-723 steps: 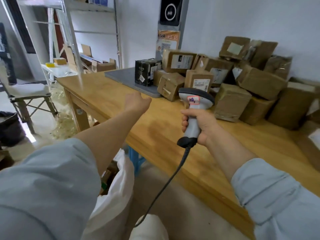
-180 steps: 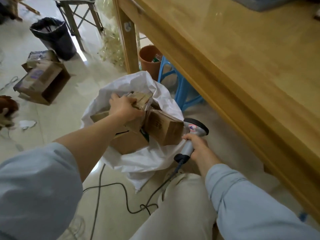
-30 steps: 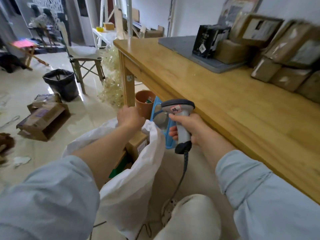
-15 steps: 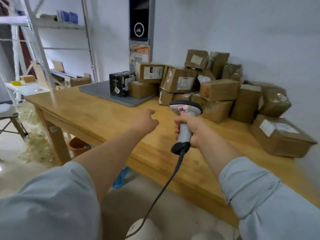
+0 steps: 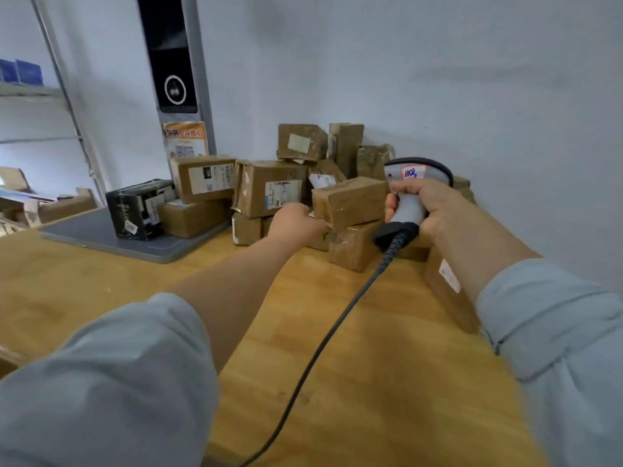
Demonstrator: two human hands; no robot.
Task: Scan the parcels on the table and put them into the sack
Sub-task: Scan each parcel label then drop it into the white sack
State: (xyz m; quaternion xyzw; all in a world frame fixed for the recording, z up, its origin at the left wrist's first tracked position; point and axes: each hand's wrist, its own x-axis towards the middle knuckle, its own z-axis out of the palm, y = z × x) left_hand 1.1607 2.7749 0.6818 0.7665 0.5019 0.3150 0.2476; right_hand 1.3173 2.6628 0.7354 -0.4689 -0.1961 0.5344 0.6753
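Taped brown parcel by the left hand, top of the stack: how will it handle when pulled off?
Likely stiff: the taped parcel keeps crisp box edges. Glossy tape wrap may be slippery for the left hand. It rests on a lower box, so dragging could shift that one.

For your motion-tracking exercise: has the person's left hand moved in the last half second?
Yes. The left hand went forward across the table to the brown parcel at the pile's front.

You reached forward.
Your left hand [image 5: 296, 221] went from the sack to a brown parcel [image 5: 350, 201]; the scanner [image 5: 408, 201] came beside it.
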